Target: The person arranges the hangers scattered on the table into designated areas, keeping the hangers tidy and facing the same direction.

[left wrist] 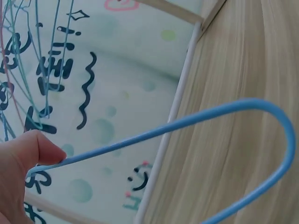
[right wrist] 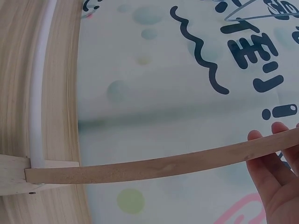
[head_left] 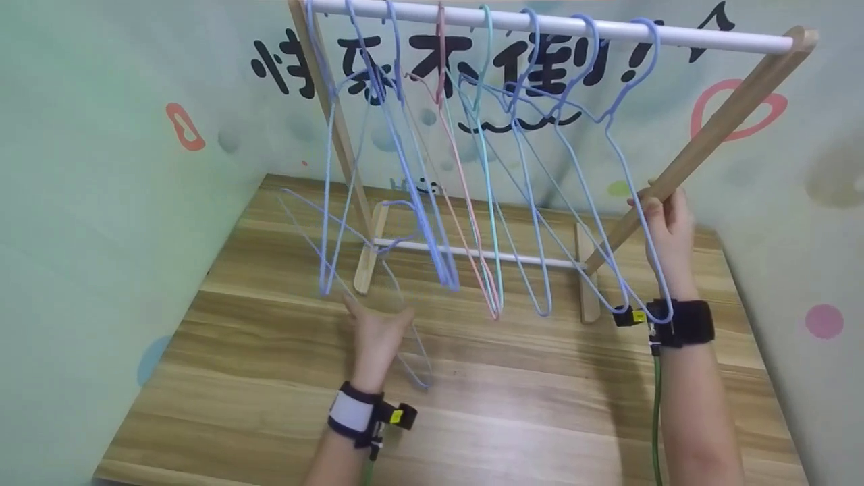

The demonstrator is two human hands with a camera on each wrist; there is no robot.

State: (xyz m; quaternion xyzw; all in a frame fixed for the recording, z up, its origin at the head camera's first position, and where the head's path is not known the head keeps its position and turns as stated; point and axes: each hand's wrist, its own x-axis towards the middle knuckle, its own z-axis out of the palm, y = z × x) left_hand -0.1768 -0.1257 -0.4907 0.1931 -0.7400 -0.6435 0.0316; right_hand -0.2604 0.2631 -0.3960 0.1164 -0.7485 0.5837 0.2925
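Note:
In the head view my left hand is low at the left, above the table. It holds a blue wire clothes hanger, tilted, its hook toward the rack. The left wrist view shows the thumb pressed on the hanger's wire near a rounded corner; the other fingertips are hidden. My right hand grips the rack's right wooden post, fingers passing behind it. From the white top rail hang several blue hangers, the rightmost blue hanger among them, plus a pink hanger and a teal hanger.
A white lower bar joins the rack's wooden feet, the right foot and left foot. The rack stands on a wood-grain table, close to a patterned wall. Each wrist wears a strapped camera with a green cable.

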